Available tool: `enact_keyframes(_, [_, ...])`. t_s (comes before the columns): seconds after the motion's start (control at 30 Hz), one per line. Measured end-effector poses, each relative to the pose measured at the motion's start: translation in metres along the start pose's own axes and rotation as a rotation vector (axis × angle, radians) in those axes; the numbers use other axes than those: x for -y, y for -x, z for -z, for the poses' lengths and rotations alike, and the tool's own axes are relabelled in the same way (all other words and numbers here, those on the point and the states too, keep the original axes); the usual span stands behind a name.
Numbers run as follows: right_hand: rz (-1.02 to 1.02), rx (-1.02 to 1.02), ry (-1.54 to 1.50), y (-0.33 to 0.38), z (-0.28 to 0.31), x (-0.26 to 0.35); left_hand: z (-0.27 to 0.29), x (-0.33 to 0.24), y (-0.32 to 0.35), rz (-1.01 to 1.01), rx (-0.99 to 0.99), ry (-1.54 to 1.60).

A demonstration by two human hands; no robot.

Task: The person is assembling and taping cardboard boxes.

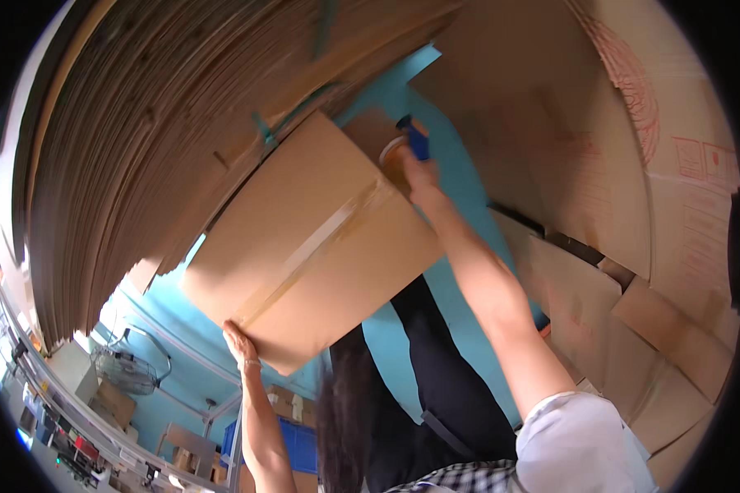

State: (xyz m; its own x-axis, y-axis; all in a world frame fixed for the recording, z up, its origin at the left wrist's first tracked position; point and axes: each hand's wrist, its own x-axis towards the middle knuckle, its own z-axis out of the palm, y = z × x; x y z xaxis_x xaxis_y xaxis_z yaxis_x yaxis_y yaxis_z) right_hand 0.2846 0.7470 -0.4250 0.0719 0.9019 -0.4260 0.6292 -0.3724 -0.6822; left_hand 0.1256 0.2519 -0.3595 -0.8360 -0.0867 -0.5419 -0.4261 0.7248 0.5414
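A closed brown cardboard box (pixel 345 271) is tilted in front of my legs, with a strip of clear packing tape (pixel 321 236) along the seam of the face toward me. My left hand (pixel 240 343) rests against the box's near left corner, its fingers partly hidden at the edge. At the far right corner my right hand (pixel 420 174) is closed around a tape dispenser (pixel 417 138) with a blue part and a roll of brownish tape. The dispenser sits at the box edge where the tape seam ends; it is slightly blurred.
A tall stack of flattened cardboard (pixel 164 123) bound with green strap rises at the left and far side. More cardboard sheets (pixel 551 123) lean at the right. A fan (pixel 127 366), a blue crate (pixel 292 444) and a workbench with equipment stand lower left. The floor (pixel 456 177) is turquoise.
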Motion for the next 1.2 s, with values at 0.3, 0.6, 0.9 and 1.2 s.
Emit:
enact_keyframes(0.3, [0.637,0.586,0.207,0.266,-0.041,0.002,-0.039,-0.015,0.027,-0.139,-0.111,-0.099])
enact_keyframes(0.6, [0.447,-0.052,-0.007,0.124,0.032,0.07,0.003,-0.017,-0.031,-0.184,0.104,0.003])
enact_keyframes(0.9, [0.011,-0.161,-0.615,0.272,0.186,-0.072,0.075,-0.104,0.064,-0.331,0.54,0.23])
enact_keyframes(1.2, [-0.035,-1.201,-1.415,0.677,0.378,-0.219,0.064,-0.243,0.376,-1.516,0.871,-0.572])
